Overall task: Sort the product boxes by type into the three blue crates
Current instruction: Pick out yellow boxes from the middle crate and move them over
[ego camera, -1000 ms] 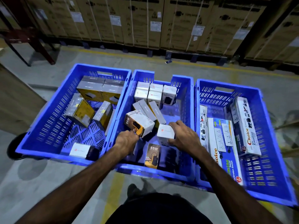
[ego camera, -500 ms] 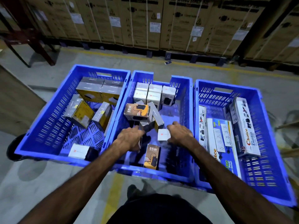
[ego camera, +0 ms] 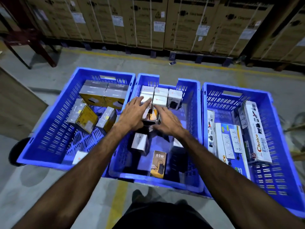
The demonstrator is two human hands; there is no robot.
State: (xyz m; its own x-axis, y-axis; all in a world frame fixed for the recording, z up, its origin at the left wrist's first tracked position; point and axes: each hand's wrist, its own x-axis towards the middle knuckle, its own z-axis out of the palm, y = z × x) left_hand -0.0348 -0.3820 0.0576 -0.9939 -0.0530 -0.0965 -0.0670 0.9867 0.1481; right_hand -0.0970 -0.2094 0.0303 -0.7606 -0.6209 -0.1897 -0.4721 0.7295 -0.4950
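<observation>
Three blue crates stand side by side on the floor. The left crate (ego camera: 49, 116) holds yellow-and-grey boxes (ego camera: 85, 118) and one white box (ego camera: 80, 157) at its front. In the middle crate (ego camera: 191, 113), white charger boxes (ego camera: 160, 96) are stacked at the back. A white box (ego camera: 140, 142) stands upright mid-crate and a 65W box (ego camera: 158, 164) lies near the front. The right crate (ego camera: 280, 146) holds long extension-socket boxes (ego camera: 254, 133). My left hand (ego camera: 133, 113) and my right hand (ego camera: 168, 119) flank an orange-and-black box (ego camera: 150, 115), fingers spread and touching it.
Strapped cardboard cartons (ego camera: 148, 22) on pallets line the back. A red metal frame leg (ego camera: 42, 48) stands far left, with a wooden panel (ego camera: 16, 104) beside the left crate. A black round object (ego camera: 18, 151) sits under that crate's front corner. Yellow lines mark the concrete floor.
Both hands let go of the boxes they held and moved away from me to the box just before the white stack. A white box now stands upright mid-crate.
</observation>
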